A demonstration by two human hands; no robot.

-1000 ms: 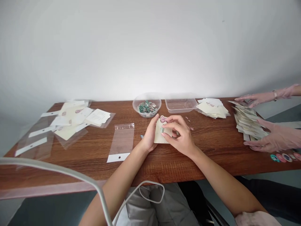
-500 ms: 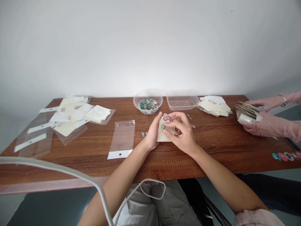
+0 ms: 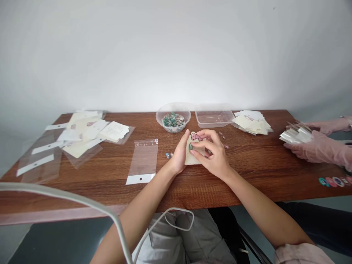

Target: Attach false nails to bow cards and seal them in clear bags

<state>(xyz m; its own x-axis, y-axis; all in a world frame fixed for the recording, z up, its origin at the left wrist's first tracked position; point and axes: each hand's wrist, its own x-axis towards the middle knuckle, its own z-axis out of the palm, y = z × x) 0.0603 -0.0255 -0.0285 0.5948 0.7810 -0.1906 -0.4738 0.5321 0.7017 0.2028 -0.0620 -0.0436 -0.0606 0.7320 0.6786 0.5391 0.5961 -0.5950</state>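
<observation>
Now our left grip and right grip close on a cream card, long axis pointing away.

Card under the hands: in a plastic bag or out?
Out: the card sits bare between the left hand and right hand; the clear bag lies apart, to the left.

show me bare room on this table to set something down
Bare wood of the table lies between the right hand and the co-worker's gloved hands, below the card stack. A smaller patch sits below the bagged cards, left of the clear bag. Crowded: around the bowl and plastic tub.
</observation>
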